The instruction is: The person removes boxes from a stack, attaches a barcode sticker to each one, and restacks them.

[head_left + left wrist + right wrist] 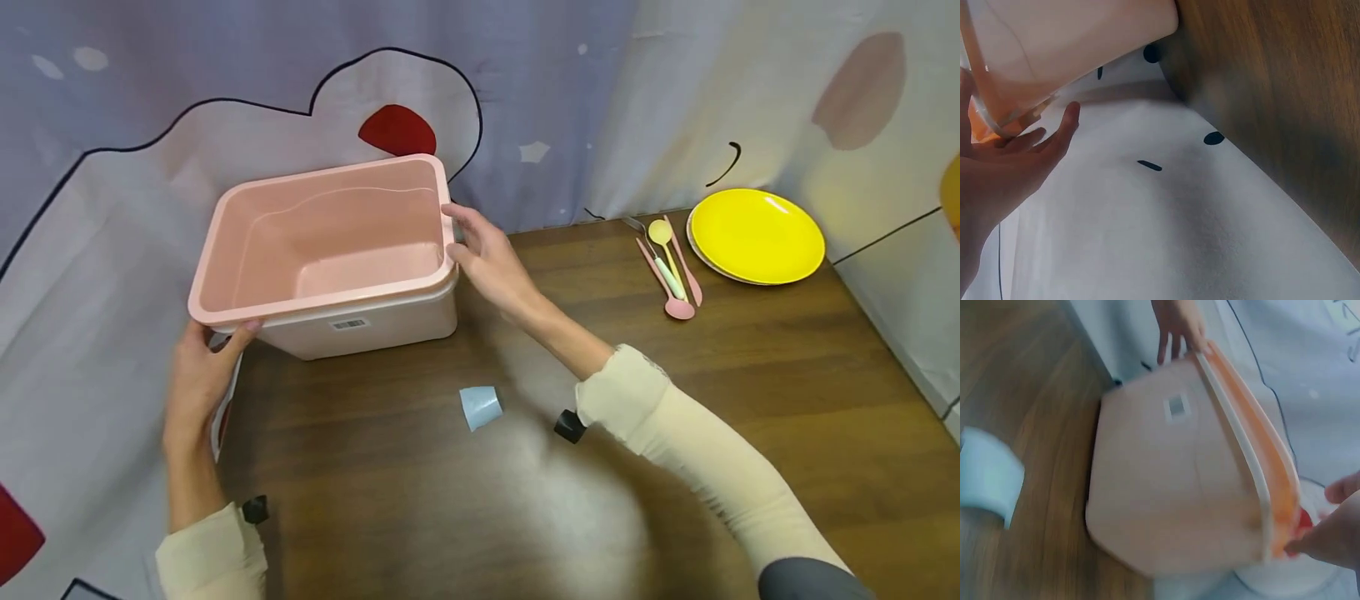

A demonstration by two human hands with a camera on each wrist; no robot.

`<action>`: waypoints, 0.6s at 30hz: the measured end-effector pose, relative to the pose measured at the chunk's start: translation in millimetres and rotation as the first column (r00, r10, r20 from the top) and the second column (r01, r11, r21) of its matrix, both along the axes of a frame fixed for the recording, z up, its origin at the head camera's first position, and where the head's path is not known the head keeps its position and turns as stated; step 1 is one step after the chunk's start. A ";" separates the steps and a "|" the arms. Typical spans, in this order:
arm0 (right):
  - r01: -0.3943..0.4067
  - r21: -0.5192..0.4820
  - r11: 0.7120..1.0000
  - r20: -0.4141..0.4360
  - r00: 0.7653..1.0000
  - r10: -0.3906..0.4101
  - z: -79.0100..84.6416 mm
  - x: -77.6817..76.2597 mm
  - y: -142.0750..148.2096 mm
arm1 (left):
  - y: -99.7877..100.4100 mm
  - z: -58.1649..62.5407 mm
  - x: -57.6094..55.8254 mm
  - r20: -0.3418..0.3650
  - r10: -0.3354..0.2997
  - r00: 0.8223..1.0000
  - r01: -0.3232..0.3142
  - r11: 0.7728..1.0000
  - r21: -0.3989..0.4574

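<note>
A pink plastic bin (pixel 375 321) with a paler outer side and a small barcode label stands near the back left of the table. My left hand (pixel 198 375) grips the rim at its near left corner, thumb on top and fingers beneath; the left wrist view shows this hand (pixel 1010 165) under the edge. At the right end, my right hand (pixel 491 267) holds the rim between thumb and fingers, the other fingers partly hidden. In the blurred right wrist view, this hand (pixel 1332 531) is at the rim. A light blue cup (pixel 480 407) lies tipped in front of the bin.
To the right on the wooden table (pixel 375 500) lie pink and yellow spoons (pixel 661 233), a fork and another pink utensil. Beyond them is a yellow plate (pixel 757 236) on a pale one. Printed curtains (pixel 555 108) hang along the back and sides.
</note>
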State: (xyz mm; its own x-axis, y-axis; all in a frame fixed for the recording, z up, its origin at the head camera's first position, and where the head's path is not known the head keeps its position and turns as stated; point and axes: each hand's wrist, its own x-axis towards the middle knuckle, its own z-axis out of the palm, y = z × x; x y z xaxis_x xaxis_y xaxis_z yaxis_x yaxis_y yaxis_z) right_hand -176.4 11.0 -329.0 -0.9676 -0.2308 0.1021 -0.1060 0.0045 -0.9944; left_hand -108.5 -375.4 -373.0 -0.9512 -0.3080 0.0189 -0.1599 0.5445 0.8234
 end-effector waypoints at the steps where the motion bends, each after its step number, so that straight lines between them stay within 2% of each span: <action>1: -0.014 0.009 1.000 -0.031 0.999 0.014 -1.9 2.8 11.2 | 0.6 0.3 0.9 -0.002 -0.009 1.000 0.009 1.000 -0.018; 6: -0.016 0.168 0.986 -0.196 0.979 0.049 -9.6 22.0 69.5 | 4.0 4.5 10.7 -0.045 -0.034 0.998 0.031 0.997 -0.070; 8: 0.001 0.221 0.975 -0.233 0.971 0.052 -12.7 31.2 90.3 | 7.3 6.2 17.9 -0.057 -0.013 0.998 0.008 0.996 -0.084; 10: 0.024 0.257 0.966 -0.250 0.967 0.043 -16.8 41.8 110.2 | 14.4 3.9 25.8 -0.076 0.035 0.996 -0.043 0.994 -0.097; 14: 0.087 0.328 0.941 -0.300 0.954 0.016 -27.6 67.1 144.8 | 39.3 -10.4 43.7 -0.114 0.073 0.991 -0.088 0.987 -0.132; 16: 0.126 0.357 0.926 -0.332 0.943 0.000 -34.4 78.7 161.1 | 54.4 -21.9 51.0 -0.110 0.035 0.993 -0.053 0.984 -0.169; 18: 0.165 0.374 0.912 -0.361 0.932 -0.020 -40.4 89.6 175.4 | 69.7 -30.7 57.8 -0.082 -0.035 0.996 0.017 0.977 -0.213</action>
